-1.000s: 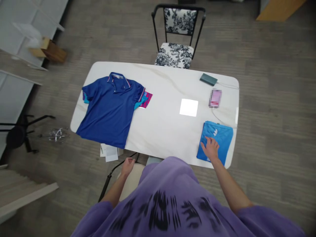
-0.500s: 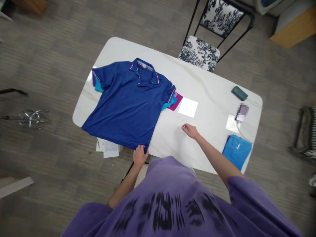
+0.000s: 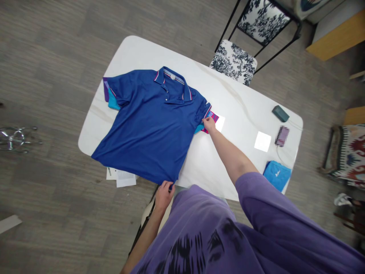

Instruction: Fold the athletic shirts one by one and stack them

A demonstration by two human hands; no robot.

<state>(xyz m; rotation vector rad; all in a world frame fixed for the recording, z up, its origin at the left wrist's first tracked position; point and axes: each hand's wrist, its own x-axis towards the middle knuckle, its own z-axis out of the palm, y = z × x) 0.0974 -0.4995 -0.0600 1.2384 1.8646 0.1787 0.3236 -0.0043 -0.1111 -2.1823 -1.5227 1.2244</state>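
A dark blue polo shirt [image 3: 151, 125] lies spread on the white table [image 3: 228, 167], its collar towards the far edge and its hem over the near edge. My left hand [image 3: 164, 194] is closed on the hem's near right corner. With fingers pinched together, my right hand [image 3: 209, 123] grips the cuff of the shirt's right-side sleeve. Other garments lie beneath the polo: turquoise cloth [image 3: 113, 102] and purple cloth [image 3: 105, 89] stick out at the left, and a red-and-purple striped piece [image 3: 214, 115] shows by my right hand.
At the table's right end are a folded bright blue garment [image 3: 277, 174], a dark green case [image 3: 280, 113] and a blurred-out phone-like object [image 3: 282, 136] with a cable. A patterned chair [image 3: 234, 61] stands at the far side. Papers [image 3: 125, 178] show below the near edge.
My right hand has moved from above the bare tabletop, up and left, to the polo's sleeve. My left hand stays on the hem corner. The whole view has shifted slightly.
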